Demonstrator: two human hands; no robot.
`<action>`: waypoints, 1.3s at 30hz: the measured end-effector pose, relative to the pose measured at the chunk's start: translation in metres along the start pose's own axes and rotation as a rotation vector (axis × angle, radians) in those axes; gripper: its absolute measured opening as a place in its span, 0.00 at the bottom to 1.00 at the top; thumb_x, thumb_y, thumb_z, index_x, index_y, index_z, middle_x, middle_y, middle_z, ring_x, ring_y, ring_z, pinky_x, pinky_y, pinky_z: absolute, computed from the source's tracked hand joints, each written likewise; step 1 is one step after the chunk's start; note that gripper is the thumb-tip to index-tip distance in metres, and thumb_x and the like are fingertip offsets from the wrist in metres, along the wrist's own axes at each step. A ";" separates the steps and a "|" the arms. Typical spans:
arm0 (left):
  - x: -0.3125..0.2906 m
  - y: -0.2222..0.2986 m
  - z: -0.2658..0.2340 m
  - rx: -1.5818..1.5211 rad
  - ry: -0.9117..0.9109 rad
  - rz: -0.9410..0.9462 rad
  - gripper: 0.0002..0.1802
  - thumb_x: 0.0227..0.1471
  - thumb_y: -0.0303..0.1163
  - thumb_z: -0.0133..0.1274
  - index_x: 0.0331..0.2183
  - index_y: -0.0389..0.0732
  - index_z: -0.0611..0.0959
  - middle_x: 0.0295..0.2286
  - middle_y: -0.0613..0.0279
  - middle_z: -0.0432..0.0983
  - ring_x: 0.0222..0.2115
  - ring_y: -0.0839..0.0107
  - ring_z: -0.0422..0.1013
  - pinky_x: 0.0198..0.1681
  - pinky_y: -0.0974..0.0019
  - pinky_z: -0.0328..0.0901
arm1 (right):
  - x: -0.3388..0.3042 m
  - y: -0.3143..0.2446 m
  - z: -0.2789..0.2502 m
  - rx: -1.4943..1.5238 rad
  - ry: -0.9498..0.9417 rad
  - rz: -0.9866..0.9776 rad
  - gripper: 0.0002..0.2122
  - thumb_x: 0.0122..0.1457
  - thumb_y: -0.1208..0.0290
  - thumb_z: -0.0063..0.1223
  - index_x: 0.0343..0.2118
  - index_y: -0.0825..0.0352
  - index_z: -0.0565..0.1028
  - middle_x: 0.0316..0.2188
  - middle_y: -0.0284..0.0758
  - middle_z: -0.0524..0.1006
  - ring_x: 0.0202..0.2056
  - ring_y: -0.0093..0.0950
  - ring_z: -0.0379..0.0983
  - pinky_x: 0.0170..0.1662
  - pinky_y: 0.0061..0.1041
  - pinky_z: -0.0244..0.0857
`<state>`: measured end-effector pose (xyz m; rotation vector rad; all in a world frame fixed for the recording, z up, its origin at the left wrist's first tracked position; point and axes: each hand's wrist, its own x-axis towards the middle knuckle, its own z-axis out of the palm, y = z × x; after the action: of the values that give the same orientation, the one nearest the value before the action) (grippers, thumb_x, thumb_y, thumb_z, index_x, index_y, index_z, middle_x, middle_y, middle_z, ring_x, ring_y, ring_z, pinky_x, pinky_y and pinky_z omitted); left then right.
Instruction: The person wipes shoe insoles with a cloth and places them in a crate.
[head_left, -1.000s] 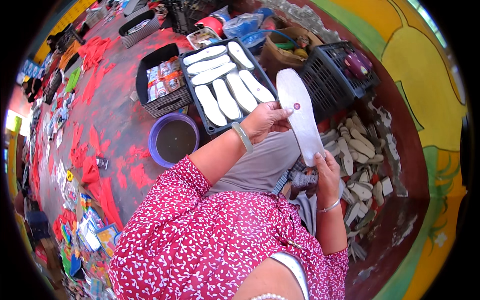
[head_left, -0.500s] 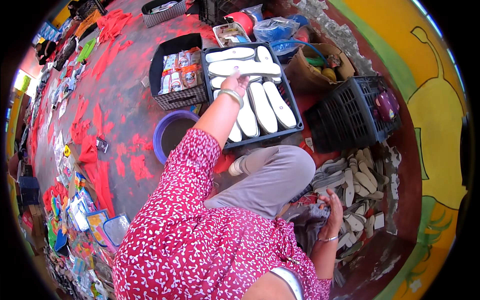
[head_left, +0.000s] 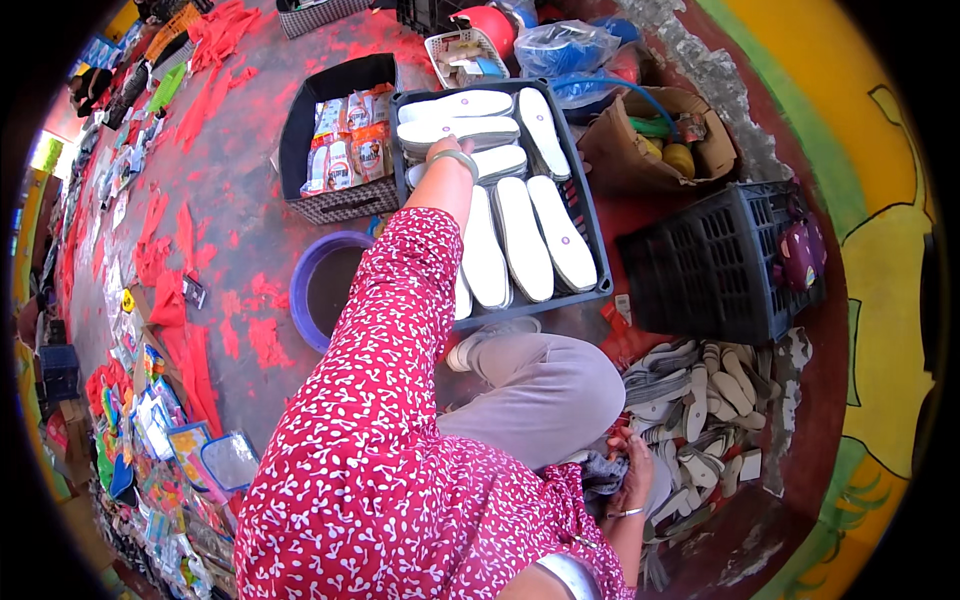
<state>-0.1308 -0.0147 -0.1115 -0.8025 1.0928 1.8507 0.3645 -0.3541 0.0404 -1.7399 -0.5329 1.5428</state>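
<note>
My left hand (head_left: 450, 152) is at the near edge of a white insole (head_left: 458, 130) lying crosswise on a stack in the dark crate (head_left: 603, 270). Its fingers are closed on that edge, partly hidden by the insole and my wrist. More white insoles (head_left: 524, 240) lie in the crate, some lengthwise and some crosswise. My right hand (head_left: 634, 474) is low beside my knee, fingers loosely bent and apart, with nothing seen in it. A dark grey cloth (head_left: 602, 472) lies beside that hand, and a pile of insoles (head_left: 700, 400) spreads beyond it.
Left of the crate stand a patterned box (head_left: 345, 205) of orange-and-white packets and a purple basin (head_left: 300, 290). Right of it are a cardboard box (head_left: 610, 140) and a tipped black crate (head_left: 700, 260) near the painted wall. Red cloth strips (head_left: 180, 350) and mixed goods cover the left floor.
The held insole has moved left and now lines up with the stack beneath it. My right hand has lowered toward the grey cloth. The whole view has shifted slightly.
</note>
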 end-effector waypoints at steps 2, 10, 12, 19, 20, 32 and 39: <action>0.002 -0.002 -0.004 -0.061 -0.001 0.000 0.14 0.56 0.24 0.44 0.46 0.33 0.71 0.39 0.49 0.69 0.37 0.59 0.71 0.35 0.66 0.76 | 0.006 0.004 -0.002 -0.023 -0.023 0.010 0.13 0.59 0.64 0.48 0.40 0.70 0.72 0.25 0.38 0.76 0.20 0.22 0.68 0.24 0.18 0.64; -0.001 0.008 -0.002 -0.001 0.146 -0.065 0.15 0.54 0.19 0.46 0.45 0.32 0.72 0.42 0.43 0.67 0.35 0.57 0.73 0.31 0.67 0.77 | 0.006 0.007 0.006 -0.033 -0.036 0.029 0.14 0.59 0.64 0.49 0.40 0.71 0.72 0.25 0.37 0.77 0.20 0.22 0.68 0.24 0.18 0.63; -0.018 0.010 0.001 0.109 0.162 -0.008 0.15 0.53 0.17 0.44 0.45 0.31 0.72 0.42 0.42 0.67 0.33 0.57 0.74 0.30 0.68 0.77 | 0.007 0.007 0.006 -0.040 -0.035 0.017 0.14 0.59 0.64 0.49 0.40 0.71 0.73 0.25 0.37 0.77 0.20 0.22 0.68 0.25 0.18 0.63; -0.014 0.016 0.000 0.172 0.085 0.011 0.14 0.52 0.27 0.52 0.42 0.33 0.76 0.40 0.46 0.70 0.23 0.60 0.74 0.21 0.72 0.73 | 0.005 0.009 0.005 -0.048 -0.034 0.006 0.14 0.58 0.64 0.50 0.39 0.71 0.73 0.24 0.38 0.77 0.21 0.22 0.67 0.25 0.17 0.62; -0.011 0.016 0.000 0.135 0.078 -0.003 0.14 0.51 0.26 0.52 0.41 0.33 0.77 0.40 0.47 0.70 0.23 0.60 0.74 0.22 0.73 0.73 | 0.006 0.010 0.003 -0.056 -0.040 0.001 0.14 0.58 0.64 0.50 0.39 0.71 0.73 0.24 0.38 0.77 0.21 0.22 0.67 0.25 0.17 0.62; -0.032 0.012 0.011 -0.200 0.099 -0.079 0.15 0.56 0.22 0.39 0.46 0.33 0.71 0.43 0.48 0.67 0.36 0.56 0.72 0.36 0.61 0.75 | 0.004 0.014 0.002 -0.127 -0.068 -0.022 0.16 0.59 0.62 0.49 0.40 0.72 0.73 0.25 0.37 0.77 0.22 0.22 0.67 0.28 0.18 0.62; -0.058 0.035 -0.023 1.250 -0.318 0.895 0.14 0.54 0.29 0.42 0.40 0.35 0.78 0.40 0.43 0.72 0.47 0.59 0.67 0.44 0.61 0.66 | 0.003 0.021 -0.001 -0.134 -0.053 -0.031 0.17 0.59 0.62 0.48 0.41 0.73 0.73 0.26 0.37 0.77 0.22 0.23 0.67 0.29 0.19 0.61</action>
<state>-0.1327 -0.0646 -0.0604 0.7852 2.1680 1.3359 0.3625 -0.3659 0.0226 -1.7858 -0.7007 1.5664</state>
